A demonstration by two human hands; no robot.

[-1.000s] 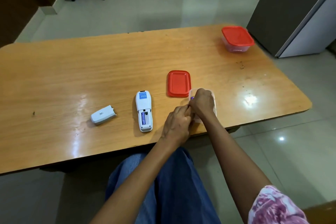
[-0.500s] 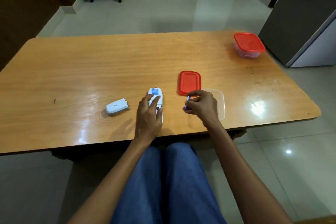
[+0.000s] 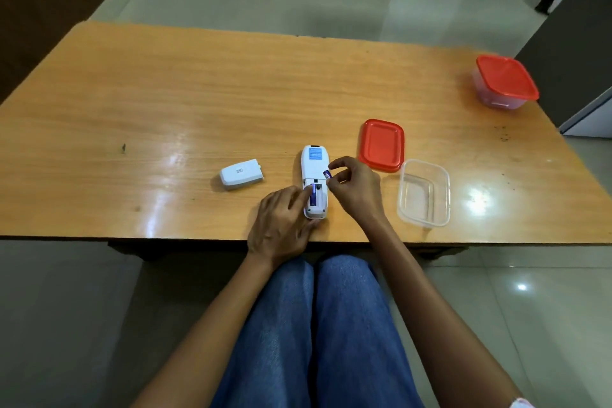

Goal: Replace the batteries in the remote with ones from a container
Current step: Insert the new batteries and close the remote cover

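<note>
White remote (image 3: 314,175) lies face-down near the table (image 3: 165,103) edge; our left hand (image 3: 281,225) pins it, forefinger pressing one seated battery (image 3: 313,196), while our right hand (image 3: 356,187) pinches a second battery (image 3: 327,174), poised for the empty slot, clear container (image 3: 424,192) alongside.

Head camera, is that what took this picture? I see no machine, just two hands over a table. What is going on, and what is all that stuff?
Yes: a person wears the camera, looking down at their own hands. On the wooden table lies a white remote, back open, one battery inside. The left hand steadies it; the right hand pinches a second battery. Nearby lie the battery cover, a red lid, an open clear container, and a closed container far right.
</note>
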